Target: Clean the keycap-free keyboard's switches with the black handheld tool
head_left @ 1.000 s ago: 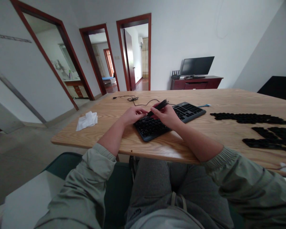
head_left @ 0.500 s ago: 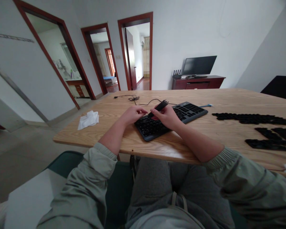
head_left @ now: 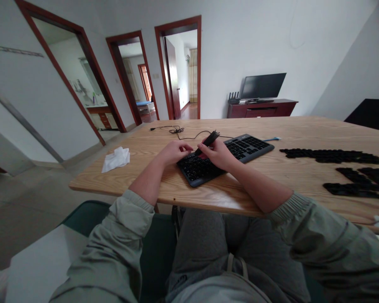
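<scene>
A black keyboard lies at a slant on the wooden table, its number pad toward the far right. In my right hand is a thick black pen-shaped tool, gripped like a pen. Its upper end points up and right, while the lower end reaches down to the keyboard's left part; the tip is hard to make out. My left hand rests at the keyboard's far left corner with fingers bent against it, close to the tool's lower end. Parts of these fingers are hidden.
Rows of small black pieces, like keycaps, lie on the table at right. A crumpled white tissue is at left. Behind the keyboard are a coiled black cable and a thin blue-ended stick.
The black tool has tilted slightly in my right hand, its upper end shifting a little left and down. My left hand stays at the keyboard corner.
</scene>
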Demonstrator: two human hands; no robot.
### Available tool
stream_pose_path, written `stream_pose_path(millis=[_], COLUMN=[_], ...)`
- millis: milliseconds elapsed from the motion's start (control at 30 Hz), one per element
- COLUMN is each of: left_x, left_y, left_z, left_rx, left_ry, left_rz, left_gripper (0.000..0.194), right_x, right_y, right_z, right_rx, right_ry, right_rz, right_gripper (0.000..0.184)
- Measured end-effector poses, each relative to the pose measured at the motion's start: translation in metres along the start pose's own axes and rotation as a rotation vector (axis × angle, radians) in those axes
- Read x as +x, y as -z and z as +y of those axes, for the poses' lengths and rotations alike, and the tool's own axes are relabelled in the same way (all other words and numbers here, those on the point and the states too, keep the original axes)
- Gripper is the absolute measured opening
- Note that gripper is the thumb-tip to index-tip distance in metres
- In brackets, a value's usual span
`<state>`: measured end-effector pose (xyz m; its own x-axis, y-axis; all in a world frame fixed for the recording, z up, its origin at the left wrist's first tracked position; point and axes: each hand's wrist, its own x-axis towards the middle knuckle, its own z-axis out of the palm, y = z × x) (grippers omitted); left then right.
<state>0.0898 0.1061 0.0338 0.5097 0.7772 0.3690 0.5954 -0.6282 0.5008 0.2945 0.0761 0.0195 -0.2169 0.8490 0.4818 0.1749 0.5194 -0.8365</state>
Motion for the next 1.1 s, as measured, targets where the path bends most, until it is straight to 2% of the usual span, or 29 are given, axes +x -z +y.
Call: stream_pose_path(millis=[200, 333, 433, 600, 800, 867, 967, 1100], left_x=[0.000, 0.000, -0.001, -0.003, -0.008, -0.009, -0.011, -0.010], left_y=[0.004, 0.005, 0.005, 0.006, 0.006, 0.006, 0.005, 0.003], left_z=[-0.011, -0.015, -0.009, 0.003, 0.011, 0.013, 0.013, 0.010], left_rx=[0.087, 0.146, 0.141, 0.072, -0.008, -0.021, -0.020, -0.001], left_ry=[0.025, 0.000, -0.011, -0.039, -0.031, -0.027, -0.024, 0.022], left_rz=[0.053, 0.032, 0.056, 0.205, 0.263, 0.249, 0.160, 0.097], left_gripper=[0.019, 0.014, 0.015, 0.021, 0.020, 0.026, 0.040, 0.042], right_x=[0.028, 0.029, 0.023, 0.021, 0.016, 0.013, 0.009, 0.004], right_y=[-0.026, -0.034, -0.028, -0.017, -0.016, -0.016, -0.016, -0.016], right_z=[-0.006, 0.000, 0.005, -0.003, -0.010, -0.010, -0.007, -0.004], right_rx=[-0.290, -0.406, -0.340, -0.092, -0.014, 0.011, 0.051, 0.075], right_ry=[0.059, 0.168, 0.161, 0.140, 0.079, 0.084, 0.081, 0.105], right_rz=[-0.017, -0.119, -0.119, -0.078, -0.043, -0.024, -0.018, -0.039], right_gripper=[0.027, 0.024, 0.029, 0.037, 0.038, 0.037, 0.035, 0.033])
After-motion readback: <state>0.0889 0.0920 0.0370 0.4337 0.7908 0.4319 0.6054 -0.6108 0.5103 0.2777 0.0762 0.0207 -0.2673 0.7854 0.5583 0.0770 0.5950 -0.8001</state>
